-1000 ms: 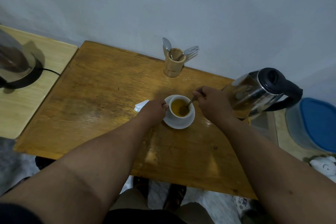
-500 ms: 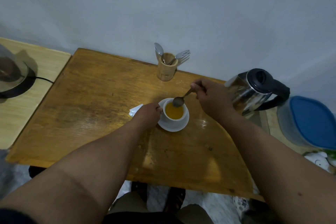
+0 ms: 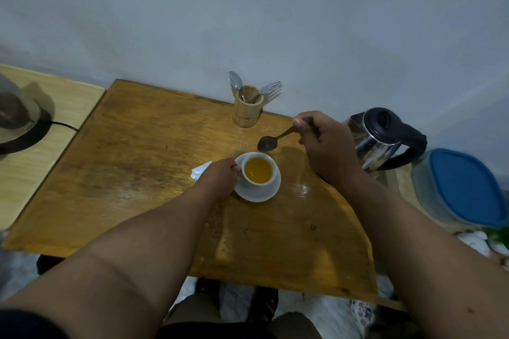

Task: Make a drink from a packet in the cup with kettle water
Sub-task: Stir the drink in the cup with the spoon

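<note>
A white cup (image 3: 257,183) full of orange drink stands on a white saucer (image 3: 268,193) in the middle of the wooden table (image 3: 137,173). My left hand (image 3: 219,177) grips the cup at its left side. My right hand (image 3: 323,143) pinches the handle of a metal spoon (image 3: 268,142), holding it in the air just behind the cup, bowl towards the left. A white torn packet (image 3: 200,170) lies left of the cup, partly hidden by my left hand. The steel kettle (image 3: 380,137) with a black lid and handle stands to the right.
A wooden cutlery holder (image 3: 247,110) with a spoon and a fork stands at the back by the wall. A blue-lidded plastic container (image 3: 462,190) sits at the far right. An appliance with a black base (image 3: 19,124) is on the left side table.
My right hand has lifted the spoon out of the cup and moved it back and to the right. My left hand stays on the cup.
</note>
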